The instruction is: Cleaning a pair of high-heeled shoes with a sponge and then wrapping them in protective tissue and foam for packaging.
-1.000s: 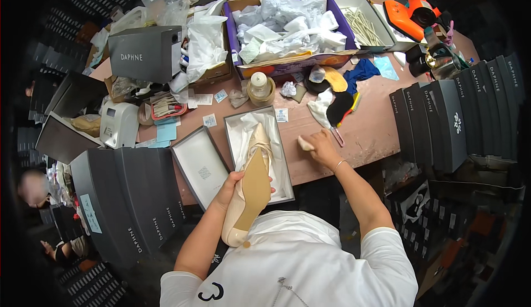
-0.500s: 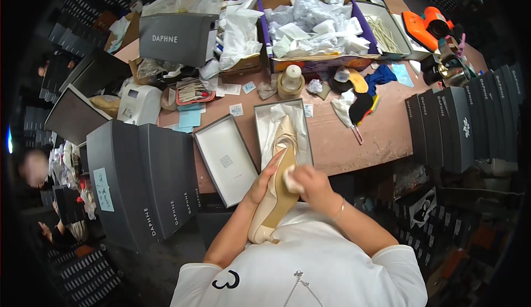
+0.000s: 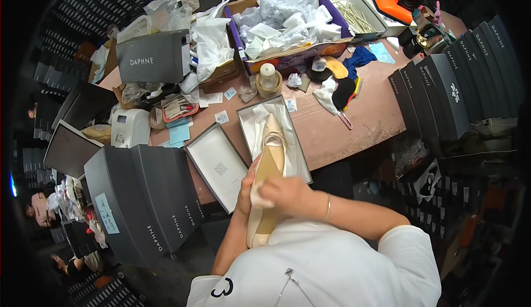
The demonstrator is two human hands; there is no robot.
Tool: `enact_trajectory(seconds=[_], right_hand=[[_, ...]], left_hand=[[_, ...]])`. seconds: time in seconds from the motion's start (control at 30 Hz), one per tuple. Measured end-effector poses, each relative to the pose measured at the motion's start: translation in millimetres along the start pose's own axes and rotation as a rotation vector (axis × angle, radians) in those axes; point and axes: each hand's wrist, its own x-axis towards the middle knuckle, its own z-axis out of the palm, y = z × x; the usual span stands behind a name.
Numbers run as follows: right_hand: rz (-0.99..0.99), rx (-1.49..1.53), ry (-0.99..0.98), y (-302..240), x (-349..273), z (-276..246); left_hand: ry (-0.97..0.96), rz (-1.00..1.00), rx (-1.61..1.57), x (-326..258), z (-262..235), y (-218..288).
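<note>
My left hand [image 3: 245, 192] is wrapped round the side of a beige women's shoe [image 3: 269, 166], held in front of my chest with its tan sole facing up. My right hand [image 3: 293, 195] pinches a white wad [image 3: 261, 197] that looks like cloth or tissue, pressed on the sole. Part of the sole is hidden behind that hand. Just past the held shoe, a beige pointed toe [image 3: 270, 126], apparently of a second shoe, lies over white tissue in an open grey shoebox [image 3: 298, 155]. The box's white-lined lid [image 3: 218, 169] lies left of it.
Dark shoeboxes [image 3: 133, 196] stand at the left, and more shoeboxes [image 3: 442, 91] line the right. Behind the open box are a small bottle [image 3: 268, 77], a purple-edged carton [image 3: 287, 61] of crumpled tissue and a dark brush-like thing [image 3: 345, 91]. An orange tool [image 3: 392, 6] lies far right.
My view has shifted and tilted, so the table appears further left and higher. My right hand has moved the white wad leftward and toward me along the sole. The left hand keeps hold of the shoe.
</note>
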Motion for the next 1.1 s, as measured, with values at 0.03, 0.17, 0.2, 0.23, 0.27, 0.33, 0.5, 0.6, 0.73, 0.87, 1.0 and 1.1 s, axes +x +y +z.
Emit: enact_trajectory(seconds=[0.03,0.17,0.2,0.23,0.27,0.33,0.5,0.6,0.73,0.87,1.0,1.1], right_hand=[[0.058,-0.030,0.045,6.4,7.5,-3.3],[-0.038,-0.017,-0.013,-4.6,-4.4,1.5],[-0.081,-0.011,-0.009,-1.8,-7.0,2.1],[-0.122,-0.003,-0.007,-1.6,-10.1,2.2],[-0.026,-0.014,0.027,17.8,4.8,-1.6],[0.033,-0.026,0.030,27.8,14.8,-10.1],[-0.142,-0.007,-0.020,3.8,-30.8,-10.4],[0.011,-0.018,0.112,33.8,-1.6,-11.4],[-0.238,-0.021,-0.193,-6.1,-43.6,-25.0],[0.093,-0.023,0.145,53.3,4.1,-13.4],[0.516,0.713,0.233,74.7,8.0,-4.2],[0.702,0.939,0.158,78.6,-7.9,-9.0]], left_hand=[[-0.024,-0.028,-0.026,0.3,-2.0,-0.7],[-0.010,0.115,0.078,13.7,-15.2,-7.8],[0.083,0.085,0.113,11.5,5.4,-0.1],[0.071,0.026,0.069,7.1,1.9,-3.0],[0.059,-0.032,0.025,1.7,-5.0,-5.7],[-0.107,-0.039,-0.049,8.6,-8.7,-3.5],[0.048,0.062,0.042,14.9,-1.7,-1.2],[0.073,-0.028,-0.111,6.1,10.8,-2.1],[-0.063,-0.097,-0.102,5.9,-9.2,-0.7],[-0.033,-0.096,-0.092,12.1,-2.6,-3.4],[-0.114,-0.012,-0.013,8.2,4.7,8.9],[-0.121,-0.004,-0.025,9.8,3.0,11.3]])
